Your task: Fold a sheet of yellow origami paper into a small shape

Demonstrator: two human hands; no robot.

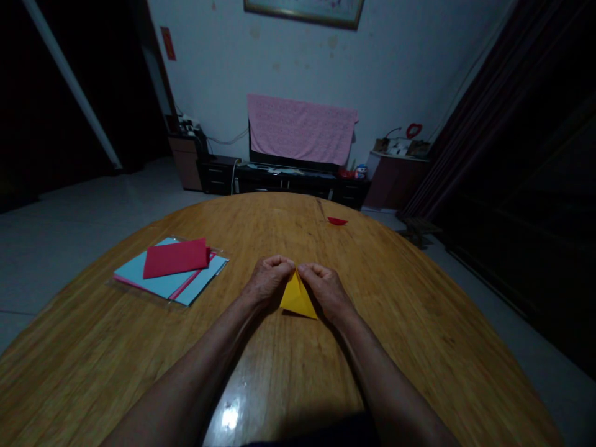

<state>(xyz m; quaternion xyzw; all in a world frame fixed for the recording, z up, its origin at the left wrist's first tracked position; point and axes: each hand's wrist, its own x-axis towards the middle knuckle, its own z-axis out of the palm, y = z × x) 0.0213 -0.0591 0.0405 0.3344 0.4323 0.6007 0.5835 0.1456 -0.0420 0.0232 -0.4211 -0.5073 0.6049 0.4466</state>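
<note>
A folded piece of yellow paper (298,299) is held between my two hands over the middle of the table. Its narrow top is pinched, and its wider lower part points toward me. My left hand (270,277) is closed, thumb and curled fingers gripping the upper left of the paper. On the other side my right hand (326,287) pinches the upper right in the same way. The two thumbs almost meet at the top. The fingertips behind the paper are hidden.
On the round wooden table (405,347), a plastic-wrapped stack of light blue and pink paper (162,285) lies at left, with folded red paper (176,258) on top. A small red folded paper (337,221) sits near the far edge. Beyond stands a low black cabinet (302,185).
</note>
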